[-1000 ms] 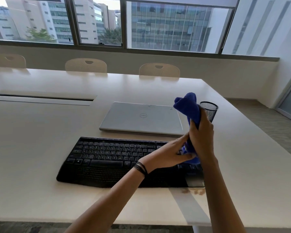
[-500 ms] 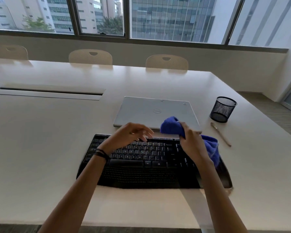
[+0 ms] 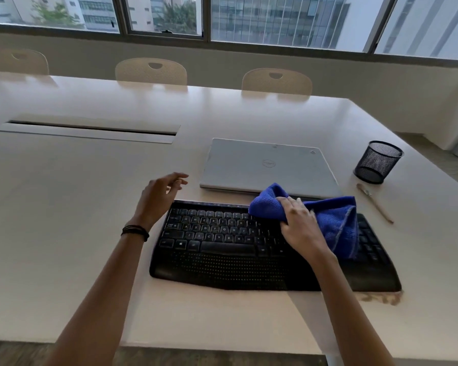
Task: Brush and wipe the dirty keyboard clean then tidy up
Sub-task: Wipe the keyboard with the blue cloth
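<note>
A black keyboard (image 3: pixel 222 249) with a dotted palm rest lies on the white table (image 3: pixel 64 220) in front of me. My right hand (image 3: pixel 299 225) grips a bunched blue cloth (image 3: pixel 336 220) and presses it onto the right half of the keys. My left hand (image 3: pixel 159 196) hovers just off the keyboard's upper left corner, fingers apart and holding nothing. A thin brush (image 3: pixel 374 203) rests on the table right of the keyboard. Brown crumbs (image 3: pixel 381 298) are scattered at the keyboard's lower right corner.
A closed silver laptop (image 3: pixel 267 165) sits right behind the keyboard. A black mesh pen cup (image 3: pixel 377 161) stands at the right, near the brush. A cable slot (image 3: pixel 90 129) runs along the table's left. Chairs (image 3: pixel 151 71) line the far side under the windows.
The cloth came down from mid-air onto the keyboard's right half in my right hand. My left hand let go of it and moved out past the keyboard's left corner.
</note>
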The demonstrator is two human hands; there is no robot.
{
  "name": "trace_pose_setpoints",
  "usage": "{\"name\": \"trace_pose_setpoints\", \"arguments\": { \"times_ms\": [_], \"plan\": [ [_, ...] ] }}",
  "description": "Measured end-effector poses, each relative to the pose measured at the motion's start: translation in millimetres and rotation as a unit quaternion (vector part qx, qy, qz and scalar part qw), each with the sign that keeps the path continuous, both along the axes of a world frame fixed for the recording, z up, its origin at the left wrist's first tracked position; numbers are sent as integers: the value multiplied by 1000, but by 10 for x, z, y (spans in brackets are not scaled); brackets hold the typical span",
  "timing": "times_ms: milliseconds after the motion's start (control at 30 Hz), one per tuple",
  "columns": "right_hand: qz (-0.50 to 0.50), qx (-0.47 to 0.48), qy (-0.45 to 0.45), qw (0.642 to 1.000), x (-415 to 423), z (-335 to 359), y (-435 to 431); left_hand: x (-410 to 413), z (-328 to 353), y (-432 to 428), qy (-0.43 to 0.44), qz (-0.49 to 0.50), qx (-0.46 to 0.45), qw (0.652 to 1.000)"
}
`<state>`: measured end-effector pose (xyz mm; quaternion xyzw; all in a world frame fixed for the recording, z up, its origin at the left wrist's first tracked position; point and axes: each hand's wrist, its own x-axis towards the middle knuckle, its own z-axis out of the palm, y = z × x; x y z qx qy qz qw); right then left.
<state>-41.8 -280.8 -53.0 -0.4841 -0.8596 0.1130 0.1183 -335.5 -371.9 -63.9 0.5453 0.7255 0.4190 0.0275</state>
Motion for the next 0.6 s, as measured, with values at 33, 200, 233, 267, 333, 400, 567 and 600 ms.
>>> {"name": "trace_pose_setpoints", "arguments": {
  "times_ms": [33,200,233,267,333,400,567,600],
  "plan": [
    [2,0,1,1000,-28,0,-18,-21,-33,-9,25,19,-14,999],
    [25,-5,7,1000,-218,20,-143,-119,-158,-22,39,46,-61,996],
    [33,-6,6,999,-273,22,-173,-135,-168,-25,41,47,-64,996],
    [40,-7,2,999,-328,25,-202,-139,-165,-29,46,48,-64,996],
    [54,-9,-2,999,-447,27,-253,-145,-163,-35,52,44,-55,996],
    [68,-13,-3,998,-572,27,-300,-166,-163,-35,47,42,-47,997],
    [110,-14,-13,994,-885,19,-438,-193,-168,-50,28,44,-40,998],
    [117,-13,-15,993,-944,17,-465,-191,-166,-52,24,45,-39,998]
  ]
}}
